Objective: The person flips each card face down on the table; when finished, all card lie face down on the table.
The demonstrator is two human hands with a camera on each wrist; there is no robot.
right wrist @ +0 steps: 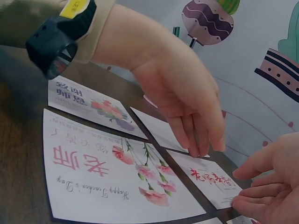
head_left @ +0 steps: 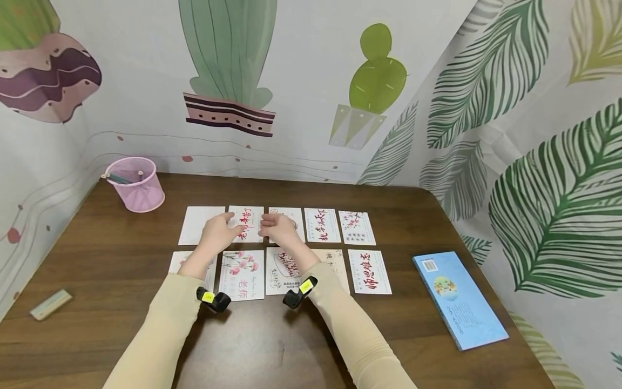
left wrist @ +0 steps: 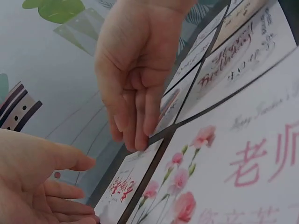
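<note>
Card with red lettering (head_left: 249, 222) lies flat on the desk (head_left: 252, 346) in the back row, second from the left, between the left grip (head_left: 216, 233) and the right grip (head_left: 284, 233). Behind rises a white, creased wall covering (head_left: 311, 65) printed with cacti and leaves. Dark brown wood grain with a soft sheen runs across the desk. Both cream-sleeved arms (head_left: 160, 324) reach forward and slant inward. Each grip is spread: thumb apart, fingers side by side and slightly bent, pinching nothing. Fingertips are at the card's left and right edges; whether they touch it, I cannot tell. One light blue book (head_left: 459, 300), a smooth rectangle, lies askew at right. Pink mesh forms the round, tapering basket (head_left: 142, 193) at back left, with pencils (head_left: 118, 178) inside. Other cards (head_left: 242, 281), thin and nearly square, complete two rows of five. At front left lies a pale, oblong block (head_left: 51, 304).
</note>
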